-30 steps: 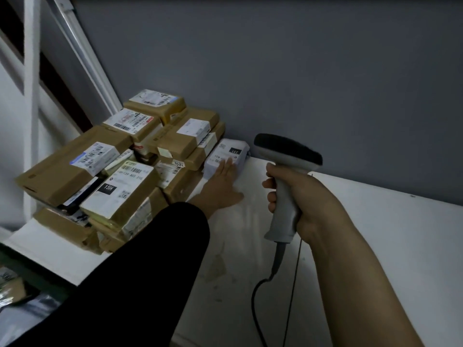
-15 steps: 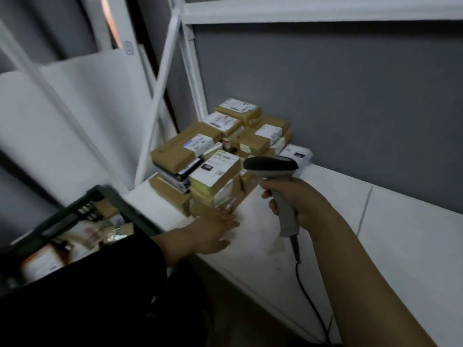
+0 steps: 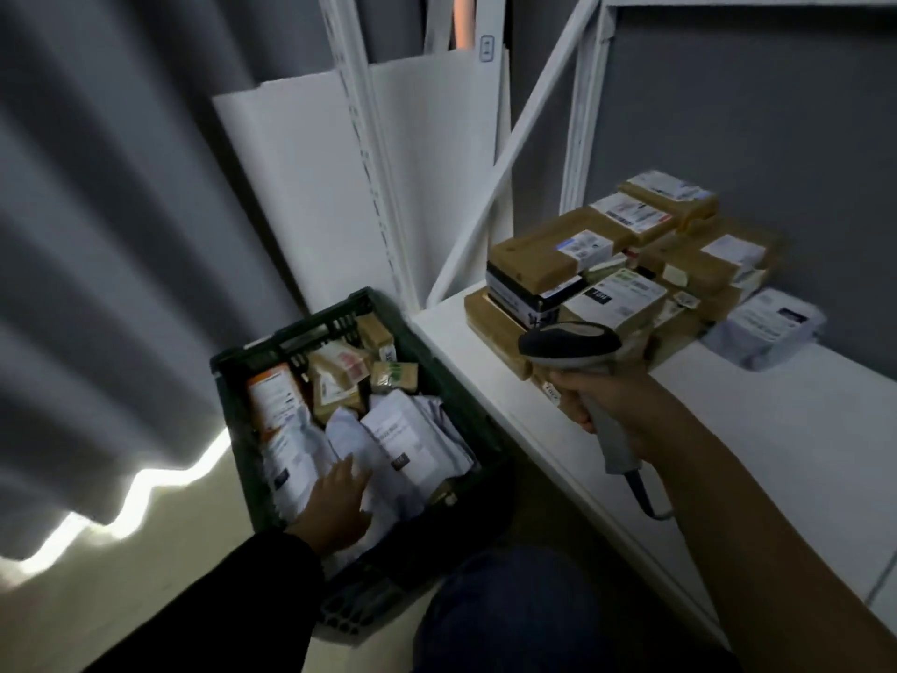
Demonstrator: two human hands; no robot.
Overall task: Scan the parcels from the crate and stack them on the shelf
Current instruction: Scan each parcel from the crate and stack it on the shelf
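Parcels, white mailers and brown boxes, fill the crate on the floor. The fingers of the left hand lie loosely spread on the mailers at its near end and grip nothing, the arm reaching in from a black sleeve. The right hand has its fingers curled round the handle of the scanner, above the front edge of the shelf and just before the stack of boxes, with a grey mailer beside it.
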